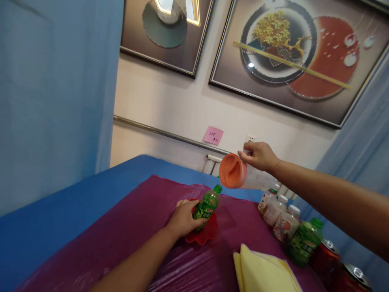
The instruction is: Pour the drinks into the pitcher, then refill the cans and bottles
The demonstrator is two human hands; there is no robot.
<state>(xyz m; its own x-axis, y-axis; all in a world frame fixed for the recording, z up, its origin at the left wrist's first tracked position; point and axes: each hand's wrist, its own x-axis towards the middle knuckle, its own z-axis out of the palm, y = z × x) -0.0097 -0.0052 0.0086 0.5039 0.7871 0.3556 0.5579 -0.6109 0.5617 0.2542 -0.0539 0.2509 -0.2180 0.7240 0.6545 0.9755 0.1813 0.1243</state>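
My left hand (184, 219) is wrapped round a green-labelled plastic bottle (208, 203) with a green cap. The bottle leans a little to the right, over a red scalloped dish (209, 231) on the purple cover. Up and to the right, my right hand (259, 156) grips the handle of a clear plastic pitcher (257, 179) with an orange lid (232, 171). The pitcher is held in the air, tipped on its side, and its lid faces left towards me. A gap separates the lid from the bottle cap.
Several bottles, among them a green one (305, 242), and red cans (326, 253) line the right side. A folded yellow cloth (266, 271) lies at the front. Blue curtains (54, 89) hang at both sides; a metal rail (161, 132) crosses the wall.
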